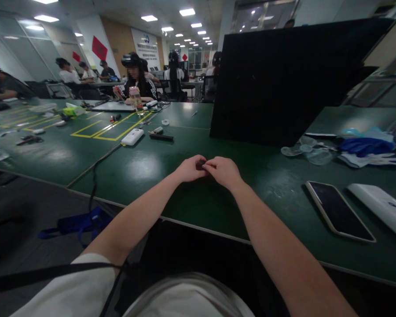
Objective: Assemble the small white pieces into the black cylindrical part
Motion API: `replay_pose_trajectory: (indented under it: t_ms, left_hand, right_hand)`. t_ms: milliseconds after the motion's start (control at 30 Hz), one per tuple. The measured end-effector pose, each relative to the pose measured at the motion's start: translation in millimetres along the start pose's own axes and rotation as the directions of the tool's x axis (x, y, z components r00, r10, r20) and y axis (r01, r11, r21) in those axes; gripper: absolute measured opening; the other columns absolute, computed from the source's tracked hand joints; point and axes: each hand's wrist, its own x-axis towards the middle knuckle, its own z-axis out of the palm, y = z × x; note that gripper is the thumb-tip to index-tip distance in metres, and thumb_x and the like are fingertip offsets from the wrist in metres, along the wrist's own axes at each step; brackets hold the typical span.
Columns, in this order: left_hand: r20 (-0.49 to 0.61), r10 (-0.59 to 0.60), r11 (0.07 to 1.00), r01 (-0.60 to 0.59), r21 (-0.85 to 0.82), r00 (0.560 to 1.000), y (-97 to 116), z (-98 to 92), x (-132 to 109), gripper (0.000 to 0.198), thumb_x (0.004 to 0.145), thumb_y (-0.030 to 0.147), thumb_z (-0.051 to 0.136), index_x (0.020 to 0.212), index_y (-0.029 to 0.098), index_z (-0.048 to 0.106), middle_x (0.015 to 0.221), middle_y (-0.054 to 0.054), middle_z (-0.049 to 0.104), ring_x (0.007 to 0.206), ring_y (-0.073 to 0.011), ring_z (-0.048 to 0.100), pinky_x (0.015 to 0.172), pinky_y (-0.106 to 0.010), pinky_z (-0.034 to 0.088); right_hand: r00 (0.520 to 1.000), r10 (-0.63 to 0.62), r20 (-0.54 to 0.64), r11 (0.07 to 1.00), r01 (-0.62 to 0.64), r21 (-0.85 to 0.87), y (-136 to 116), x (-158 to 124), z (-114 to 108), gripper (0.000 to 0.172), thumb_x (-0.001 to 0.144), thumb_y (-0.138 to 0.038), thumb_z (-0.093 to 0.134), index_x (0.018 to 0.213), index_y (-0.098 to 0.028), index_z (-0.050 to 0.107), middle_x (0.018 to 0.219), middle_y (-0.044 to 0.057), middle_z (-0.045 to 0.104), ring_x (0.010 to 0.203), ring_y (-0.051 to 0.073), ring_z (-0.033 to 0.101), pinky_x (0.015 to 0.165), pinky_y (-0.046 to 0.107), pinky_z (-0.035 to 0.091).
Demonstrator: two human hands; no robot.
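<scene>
Both bare hands meet over the green desk (264,185), in from its near edge and about midway along the stretch in front of the wearer. Left hand (192,169): fingers curled inward, thumb below, tips turned towards the other hand. Right hand (223,171): thumb and forefinger drawn together in a pinch, tips meeting those of the left, remaining fingers folded. A small dark spot (200,164) shows between the fingertips, beside the left thumb and forefinger; cannot tell whether it is a pinched item or shadow, so the grip of either hand on anything is not established. Wrists bent inward, forearms crossing the near edge of the desk.

Surroundings: beyond the hands, towards the far edge, a large black panel (267,83) stands to the right. Forward and left lie a white device (133,137) and, near it, a dark bar (161,137). Near edge, right side: a phone (341,211) lies face up, a white case (379,207) just beside it
</scene>
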Motion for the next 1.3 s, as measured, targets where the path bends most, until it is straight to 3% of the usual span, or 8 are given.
replay_pose_trajectory:
  t_ms: [200, 400, 600, 767, 1000, 1300]
  left_hand:
    - [0.001, 0.012, 1.000, -0.012, -0.029, 1.000, 2, 0.8, -1, 0.052, 0.075, 0.042, 0.077, 0.119, 0.021, 0.061, 0.106, -0.007, 0.071, 0.092, -0.0205, 0.068, 0.086, -0.039, 0.055]
    - [0.006, -0.009, 0.999, 0.009, -0.032, 1.000, 1, 2.0, -1, 0.051, 0.074, 0.040, 0.078, 0.119, 0.021, 0.062, 0.103, -0.006, 0.071, 0.091, -0.0192, 0.068, 0.086, -0.038, 0.055]
    - [-0.004, -0.022, 1.000, 0.022, 0.004, 1.000, 4, 1.5, -2, 0.052, 0.075, 0.039, 0.077, 0.120, 0.020, 0.061, 0.097, -0.005, 0.071, 0.084, -0.0177, 0.067, 0.083, -0.037, 0.055]
    - [-0.009, -0.024, 0.999, 0.024, 0.030, 1.000, 8, -0.1, -4, 0.049, 0.076, 0.037, 0.076, 0.119, 0.021, 0.060, 0.100, -0.005, 0.071, 0.086, -0.0182, 0.067, 0.083, -0.037, 0.055]
    - [-0.017, -0.036, 0.995, 0.037, 0.093, 0.999, 11, -0.5, -6, 0.048, 0.077, 0.042, 0.074, 0.118, 0.023, 0.058, 0.098, -0.004, 0.071, 0.085, -0.0195, 0.067, 0.081, -0.037, 0.055]
    - [-0.029, -0.068, 0.992, 0.070, 0.105, 0.997, 12, -1.9, -6, 0.049, 0.078, 0.045, 0.073, 0.118, 0.022, 0.057, 0.096, -0.004, 0.071, 0.083, -0.0206, 0.067, 0.080, -0.038, 0.054]
  right_hand:
    - [0.994, 0.109, -0.026, 0.994, -0.109, 0.021, 4, 0, 0, 0.024, 0.093, -0.038, 0.061, 0.113, -0.028, 0.069, 0.097, 0.004, 0.071, 0.082, 0.020, 0.062, 0.066, 0.032, 0.044]
    - [0.979, 0.203, 0.011, 0.975, -0.203, 0.089, 9, 4, 3, 0.024, 0.089, -0.038, 0.066, 0.110, -0.026, 0.069, 0.092, 0.003, 0.071, 0.075, 0.019, 0.063, 0.063, 0.032, 0.046]
    - [0.974, 0.211, -0.078, 0.970, -0.199, 0.140, 7, 3, 2, 0.027, 0.088, -0.044, 0.066, 0.105, -0.022, 0.069, 0.092, 0.005, 0.071, 0.079, 0.020, 0.063, 0.066, 0.034, 0.048]
    - [0.940, 0.284, -0.188, 0.937, -0.231, 0.263, 9, 5, 2, 0.027, 0.090, -0.041, 0.064, 0.104, -0.019, 0.068, 0.095, 0.008, 0.071, 0.082, 0.020, 0.064, 0.071, 0.033, 0.051]
    - [0.922, 0.340, -0.184, 0.902, -0.264, 0.343, 13, 6, 5, 0.034, 0.085, -0.037, 0.071, 0.113, -0.019, 0.066, 0.107, 0.009, 0.070, 0.090, 0.023, 0.065, 0.075, 0.035, 0.054]
    - [0.927, 0.273, -0.256, 0.924, -0.178, 0.340, 9, 4, 3, 0.029, 0.087, -0.031, 0.070, 0.112, -0.019, 0.065, 0.112, 0.010, 0.068, 0.092, 0.022, 0.065, 0.079, 0.036, 0.056]
